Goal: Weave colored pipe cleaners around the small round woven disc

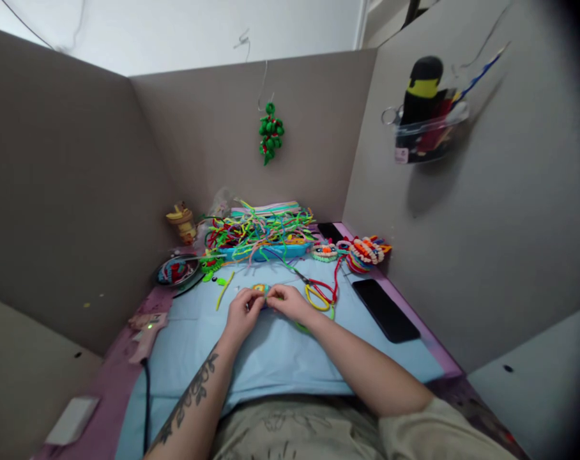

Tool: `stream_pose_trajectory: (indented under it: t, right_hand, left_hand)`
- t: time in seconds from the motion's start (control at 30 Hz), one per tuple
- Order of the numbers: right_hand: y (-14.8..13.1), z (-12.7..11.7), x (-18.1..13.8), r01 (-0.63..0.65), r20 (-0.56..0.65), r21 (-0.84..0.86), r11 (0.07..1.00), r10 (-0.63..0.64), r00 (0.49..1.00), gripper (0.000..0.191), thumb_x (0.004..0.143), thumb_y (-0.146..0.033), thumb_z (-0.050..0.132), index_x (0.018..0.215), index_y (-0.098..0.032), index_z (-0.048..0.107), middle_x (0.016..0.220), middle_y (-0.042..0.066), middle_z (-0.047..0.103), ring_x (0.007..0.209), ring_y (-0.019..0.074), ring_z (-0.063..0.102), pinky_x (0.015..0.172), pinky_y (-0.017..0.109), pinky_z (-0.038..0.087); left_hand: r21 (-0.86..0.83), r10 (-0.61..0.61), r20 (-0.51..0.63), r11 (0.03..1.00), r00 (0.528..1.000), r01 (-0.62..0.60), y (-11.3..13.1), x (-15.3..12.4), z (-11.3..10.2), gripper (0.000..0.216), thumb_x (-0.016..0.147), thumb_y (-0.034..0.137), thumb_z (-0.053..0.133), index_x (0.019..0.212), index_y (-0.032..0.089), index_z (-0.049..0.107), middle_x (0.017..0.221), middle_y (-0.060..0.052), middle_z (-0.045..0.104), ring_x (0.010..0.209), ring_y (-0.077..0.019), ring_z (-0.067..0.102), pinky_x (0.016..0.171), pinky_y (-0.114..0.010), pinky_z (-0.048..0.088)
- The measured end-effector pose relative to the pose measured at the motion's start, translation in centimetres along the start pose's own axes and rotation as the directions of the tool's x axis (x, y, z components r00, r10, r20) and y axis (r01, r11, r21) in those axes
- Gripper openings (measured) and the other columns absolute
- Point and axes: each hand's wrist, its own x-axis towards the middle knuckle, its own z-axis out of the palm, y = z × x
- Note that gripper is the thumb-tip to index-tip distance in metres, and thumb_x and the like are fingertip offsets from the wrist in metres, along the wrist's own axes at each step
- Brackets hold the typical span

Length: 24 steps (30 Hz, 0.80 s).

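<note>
My left hand (244, 310) and my right hand (287, 301) meet over the blue cloth. Both have their fingers pinched on a small pipe-cleaner piece (260, 288), with yellow, orange and teal showing. Its lower part is hidden by my fingers. A green pipe-cleaner end (302, 328) shows below my right wrist. Scissors (317, 295) with red and yellow handles lie close to the right hand. A short yellow-green pipe cleaner (225, 291) rests left of the held piece, near small green bits (220, 281).
Behind my hands a blue tray (266, 252) overflows with colourful pipe cleaners (261, 227). A pink glue gun (149, 332), its cord trailing forward, and a round dish (179, 271) are left. Right stand a phone (384, 310) and woven figures (364, 253). Grey partitions (213, 134) enclose the table.
</note>
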Motion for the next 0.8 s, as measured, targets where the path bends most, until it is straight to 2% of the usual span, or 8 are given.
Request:
stream_pose_trajectory:
  t: [0.1, 0.23, 0.43, 0.53, 0.63, 0.8]
  right_hand:
    - [-0.1, 0.1, -0.1, 0.028, -0.035, -0.04, 0.999, -0.029, 0.999, 0.01, 0.076, -0.018, 0.056, 0.07, -0.016, 0.063, 0.064, -0.002, 0.06, 0.063, 0.0115, 0.054, 0.06, 0.021, 0.041]
    - [-0.4, 0.3, -0.3, 0.057, -0.056, -0.095, 0.994, -0.062, 0.996, 0.012, 0.076, -0.017, 0.055, 0.07, -0.017, 0.066, 0.066, -0.002, 0.062, 0.066, 0.0124, 0.053, 0.064, 0.023, 0.04]
    - [-0.2, -0.3, -0.1, 0.019, -0.101, -0.1, 0.995, -0.029, 0.994, 0.015, 0.077, -0.018, 0.055, 0.075, -0.016, 0.069, 0.069, 0.0, 0.067, 0.068, 0.0134, 0.057, 0.066, 0.023, 0.043]
    - [-0.2, -1.3, 0.0, 0.014, -0.055, -0.088, 0.996, -0.019, 0.998, 0.012, 0.073, -0.017, 0.06, 0.074, -0.016, 0.071, 0.07, 0.001, 0.069, 0.068, 0.0137, 0.059, 0.066, 0.023, 0.044]
    - [-0.3, -2.0, -0.2, 0.02, 0.022, -0.091, 0.996, -0.019, 1.0, 0.009, 0.068, -0.015, 0.066, 0.073, -0.016, 0.073, 0.071, 0.001, 0.07, 0.069, 0.0145, 0.061, 0.065, 0.023, 0.045]
    - [-0.3, -2.1, -0.4, 0.021, 0.055, -0.12, 0.993, -0.015, 0.998, 0.01, 0.068, -0.014, 0.067, 0.075, -0.016, 0.074, 0.071, 0.002, 0.071, 0.067, 0.0149, 0.062, 0.065, 0.025, 0.045]
  left_hand:
    - [0.031, 0.03, 0.014, 0.999, 0.999, -0.031, 0.4, -0.3, -0.1, 0.012, 0.086, 0.025, 0.055, 0.09, 0.019, 0.065, 0.082, -0.004, 0.061, 0.07, -0.0143, 0.055, 0.066, -0.027, 0.045]
    - [0.071, 0.054, 0.05, 0.996, 0.997, -0.058, 0.8, -0.4, -0.1, 0.011, 0.087, 0.025, 0.054, 0.089, 0.02, 0.064, 0.088, -0.005, 0.062, 0.08, -0.0161, 0.058, 0.07, -0.027, 0.046]
    - [0.141, 0.045, 0.012, 0.989, 0.999, -0.046, 0.5, -0.4, -1.4, 0.019, 0.091, 0.024, 0.045, 0.094, 0.019, 0.063, 0.085, -0.005, 0.062, 0.071, -0.0148, 0.056, 0.069, -0.028, 0.046]
    - [0.182, 0.067, 0.082, 0.98, 0.994, -0.081, 0.5, -0.9, -1.9, 0.012, 0.086, 0.026, 0.055, 0.089, 0.02, 0.066, 0.086, -0.004, 0.062, 0.076, -0.0162, 0.057, 0.071, -0.028, 0.046]
    - [0.24, 0.082, 0.153, 0.964, 0.985, -0.117, 0.7, -1.3, -1.6, 0.012, 0.08, 0.026, 0.063, 0.09, 0.023, 0.069, 0.086, -0.005, 0.062, 0.082, -0.0189, 0.058, 0.073, -0.03, 0.046]
    - [0.323, 0.066, 0.155, 0.94, 0.986, -0.113, 0.3, -1.3, -0.4, 0.01, 0.083, 0.025, 0.061, 0.084, 0.023, 0.071, 0.081, -0.006, 0.061, 0.082, -0.0206, 0.057, 0.071, -0.031, 0.044]
